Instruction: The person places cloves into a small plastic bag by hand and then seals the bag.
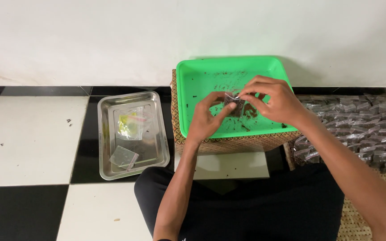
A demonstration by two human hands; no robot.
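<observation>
Between my left hand [206,119] and right hand [271,100], both pinching it by fingertips over the green tray [193,89], the small plastic bag [234,105] seems light, limp, slippery, best gripped along its top edge

Two trays: one green plastic tray [188,76] and one steel tray [108,134]. One small clear bag [234,105] sits between two hands. The steel tray holds two bags: one yellowish bundle [130,124], one empty pouch [123,157]. The filled packets [358,129] at right are too many to count.
</observation>
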